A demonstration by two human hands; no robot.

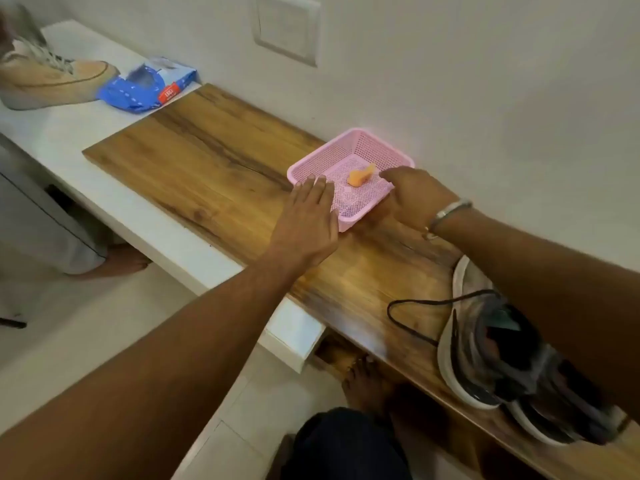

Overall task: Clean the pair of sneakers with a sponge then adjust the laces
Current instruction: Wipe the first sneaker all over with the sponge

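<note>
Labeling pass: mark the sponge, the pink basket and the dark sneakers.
sponge (361,176), head view, middle of the orange piece inside the basket.
pink basket (349,143), head view, far mesh wall.
dark sneakers (498,362), head view, upper of the nearer-to-basket shoe.

sponge (361,176) in basket (388,148) | basket on board (207,157) | sneakers (512,368) R of basket

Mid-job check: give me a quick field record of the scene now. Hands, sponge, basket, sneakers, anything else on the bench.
left hand: flat, fingers straight, on the near-left rim of the basket
right hand: over the basket's right side, fingers reaching toward the sponge, holding nothing
sponge: orange, inside basket
basket: pink mesh, on wooden bench
sneakers: dark pair, white soles, near right, one lace trailing
other: tan shoe, blue packet, far left
</note>
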